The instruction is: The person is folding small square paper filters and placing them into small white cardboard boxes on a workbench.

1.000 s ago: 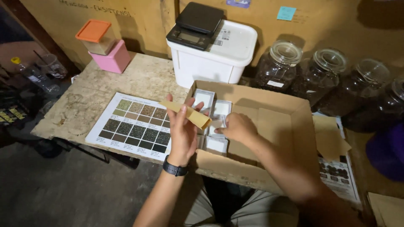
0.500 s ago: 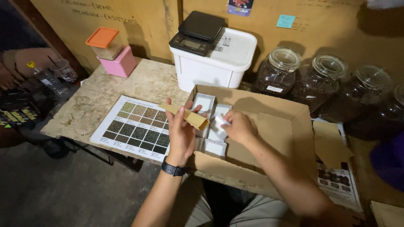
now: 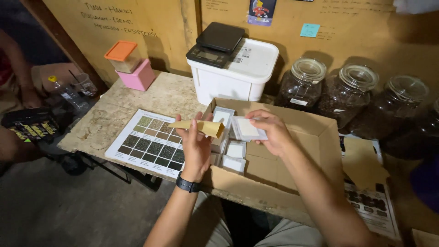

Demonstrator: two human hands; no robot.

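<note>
My left hand [image 3: 195, 148] holds a flat brown paper pouch [image 3: 197, 127] above the left edge of an open cardboard box [image 3: 292, 178]. My right hand [image 3: 273, 132] grips a small white square packet [image 3: 249, 129] lifted just above the box. Inside the box's left end lie several more white square packets [image 3: 234, 156] in rows. A black watch sits on my left wrist.
A printed chart of dark colour swatches [image 3: 151, 142] lies on the stone tabletop [image 3: 114, 114] left of the box. Behind stand a white tub [image 3: 238, 75] with a black scale [image 3: 215, 44], pink and orange-lidded containers [image 3: 130, 66], and three glass jars [image 3: 352, 96]. Another person's arm is far left.
My right hand has lifted a white packet up out of the box. My left hand stays at the box's left edge with the brown pouch. The view has shifted slightly.
</note>
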